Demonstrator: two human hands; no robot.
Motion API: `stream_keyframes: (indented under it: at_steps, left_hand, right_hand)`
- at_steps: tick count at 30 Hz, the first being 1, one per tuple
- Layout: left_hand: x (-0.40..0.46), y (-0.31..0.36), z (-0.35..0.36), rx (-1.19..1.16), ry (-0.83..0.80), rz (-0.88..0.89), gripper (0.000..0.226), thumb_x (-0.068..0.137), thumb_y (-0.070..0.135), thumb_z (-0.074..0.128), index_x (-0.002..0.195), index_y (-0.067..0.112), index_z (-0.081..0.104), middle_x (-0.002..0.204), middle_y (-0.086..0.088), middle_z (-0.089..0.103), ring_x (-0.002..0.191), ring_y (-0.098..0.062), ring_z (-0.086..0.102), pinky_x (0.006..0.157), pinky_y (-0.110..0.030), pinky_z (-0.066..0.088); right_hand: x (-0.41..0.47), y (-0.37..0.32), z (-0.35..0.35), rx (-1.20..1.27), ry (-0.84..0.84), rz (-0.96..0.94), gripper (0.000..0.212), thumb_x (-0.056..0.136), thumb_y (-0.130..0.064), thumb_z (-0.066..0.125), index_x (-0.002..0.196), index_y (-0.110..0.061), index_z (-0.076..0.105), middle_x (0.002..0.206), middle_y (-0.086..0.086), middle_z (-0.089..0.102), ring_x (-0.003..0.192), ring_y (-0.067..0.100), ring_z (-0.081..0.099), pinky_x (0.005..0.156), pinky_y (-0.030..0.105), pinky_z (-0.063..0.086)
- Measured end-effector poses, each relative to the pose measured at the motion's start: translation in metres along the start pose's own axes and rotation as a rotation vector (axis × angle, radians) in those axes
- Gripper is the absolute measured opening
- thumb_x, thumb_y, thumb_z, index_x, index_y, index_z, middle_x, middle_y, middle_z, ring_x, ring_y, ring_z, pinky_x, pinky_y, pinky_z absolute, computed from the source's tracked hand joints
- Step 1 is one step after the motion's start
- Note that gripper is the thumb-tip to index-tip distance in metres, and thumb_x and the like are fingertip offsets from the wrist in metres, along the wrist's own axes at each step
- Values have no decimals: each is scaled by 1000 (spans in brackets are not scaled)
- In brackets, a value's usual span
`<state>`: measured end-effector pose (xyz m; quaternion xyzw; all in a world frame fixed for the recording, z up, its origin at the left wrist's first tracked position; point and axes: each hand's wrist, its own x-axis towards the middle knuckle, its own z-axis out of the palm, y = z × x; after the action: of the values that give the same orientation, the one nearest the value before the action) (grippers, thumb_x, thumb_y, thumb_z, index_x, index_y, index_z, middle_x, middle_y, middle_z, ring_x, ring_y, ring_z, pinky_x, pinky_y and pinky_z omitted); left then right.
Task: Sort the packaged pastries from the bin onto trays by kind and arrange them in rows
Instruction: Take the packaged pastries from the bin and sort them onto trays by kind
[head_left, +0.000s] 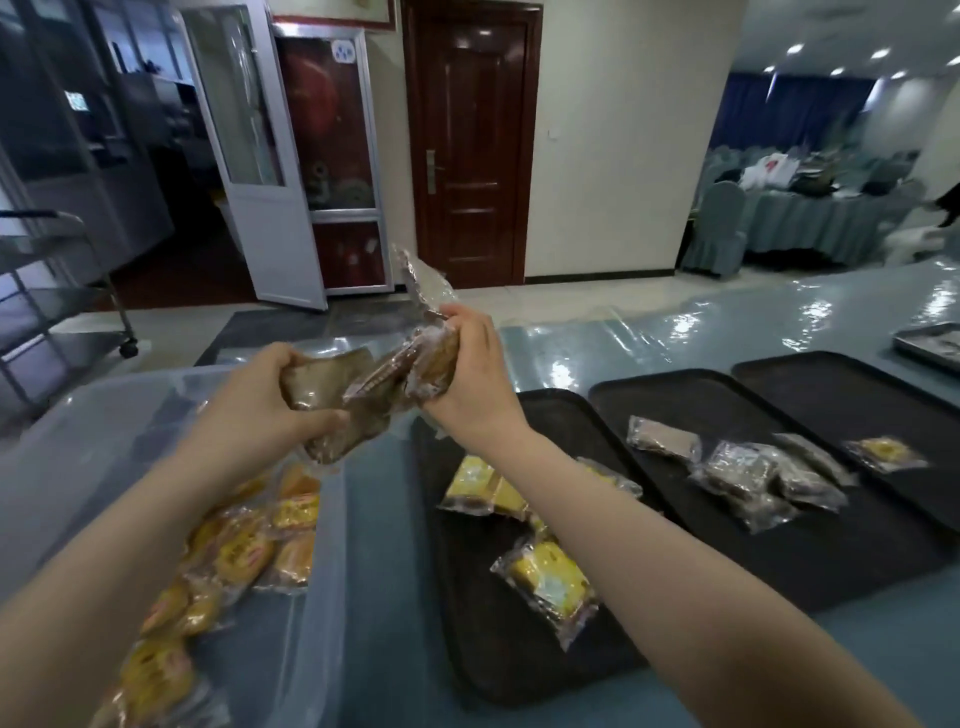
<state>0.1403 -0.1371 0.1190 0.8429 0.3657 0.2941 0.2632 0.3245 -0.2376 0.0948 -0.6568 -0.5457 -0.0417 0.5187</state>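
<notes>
**Brown packs in both hands, trays waiting**

We hold a clutch of wrapped pastries up over the gap between the bin (104, 441) and the near tray (467, 597). Our left hand (260, 400) curls round a brown pack (322, 395), thumb below and fingers over the top. Our right hand (470, 374) grips a bundle (421, 358) of several wrapped packs, one clear wrapper sticking up above the knuckles; how many it has we cannot tell. The two handfuls touch in the middle.

The clear bin, at our left, is far from empty: a heap of yellow packs (244, 551) lies in it. The near tray bears a loose scatter of yellow packs, not yet in rows. The middle tray (701, 400) has brown packs (743, 473) bunched together, and the far tray (831, 384) a single yellow pack (883, 452).

We judge the step to be sorting in the air, parting the handful by kind before setting it down. The brown packs look to belong on the middle tray, so the next move calls for a reach to the right across the near tray, then a flat release beside those already there. Straightening the rows is work not yet done on any tray.
</notes>
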Motion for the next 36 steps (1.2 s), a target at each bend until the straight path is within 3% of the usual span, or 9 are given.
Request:
stream_keyframes:
  at_steps: [5, 10, 17, 24, 26, 29, 31, 33, 36]
  left_hand:
    - [-5, 88, 92, -51, -43, 75, 46, 62, 26, 85, 92, 30, 50, 83, 11, 57, 71, -6, 55, 55, -25, 37]
    - [-6, 141, 173, -139, -127, 76, 46, 64, 25, 84, 96, 30, 52, 84, 10, 59, 65, 1, 58, 50, -12, 38]
    - [2, 175, 281, -244, -287, 18, 44, 63, 28, 83, 94, 34, 54, 87, 9, 64, 72, -7, 62, 60, -27, 50]
    - [10, 206, 386, -309, -397, -31, 43, 64, 27, 83, 96, 29, 55, 89, 8, 63, 79, -10, 61, 65, -29, 50]
    - [19, 218, 416, -299, -427, -33, 48, 64, 30, 83, 101, 27, 54, 92, 9, 62, 81, -9, 61, 64, -26, 48]
    - [34, 236, 463, -303, -426, -33, 57, 62, 33, 85, 107, 33, 51, 96, 14, 58, 82, 0, 57, 59, -11, 41]
    - [42, 245, 496, -403, -431, -67, 67, 60, 29, 87, 114, 38, 47, 105, 17, 57, 89, 5, 57, 66, -8, 44]
    - [47, 250, 529, -471, -508, -125, 87, 62, 25, 87, 132, 38, 37, 123, 15, 50, 106, 0, 54, 86, -16, 46]
    - [49, 249, 563, -340, -573, -185, 100, 66, 27, 84, 146, 28, 25, 140, 7, 39, 125, -10, 42, 104, -32, 38]
  right_hand:
    - [-25, 69, -112, -35, 56, 23, 68, 72, -20, 80, 125, -17, 37, 134, 0, 36, 122, 9, 34, 103, 23, 33]
    - [-49, 131, -188, -89, 37, 127, 71, 72, -24, 78, 128, -21, 34, 130, -2, 37, 121, 12, 37, 102, 29, 38]
    - [-78, 211, -245, -233, 13, 265, 75, 68, -20, 79, 131, -14, 38, 132, 1, 38, 124, 17, 36, 104, 29, 36]
    - [-105, 279, -294, -408, -59, 336, 79, 70, -21, 78, 134, -16, 32, 140, 0, 29, 132, 14, 23, 107, 21, 19]
    - [-108, 306, -315, -455, -94, 346, 79, 70, -21, 78, 134, -14, 32, 143, 2, 28, 135, 16, 20, 110, 23, 17]
    - [-103, 355, -349, -419, -164, 381, 93, 68, -16, 78, 142, -22, 22, 149, 0, 22, 141, 19, 14, 117, 37, 20]
    - [-95, 391, -368, -370, -279, 430, 111, 69, -14, 76, 148, -35, 2, 157, -11, 4, 147, 17, -6, 118, 40, 8]
    - [-91, 427, -383, -424, -455, 463, 119, 73, -19, 76, 148, -40, -13, 158, -17, -12, 143, 17, -23, 115, 41, 0]
    - [-91, 469, -394, -554, -633, 508, 108, 79, -46, 70, 152, -31, -7, 161, -6, -8, 145, 23, -18, 119, 50, 4]
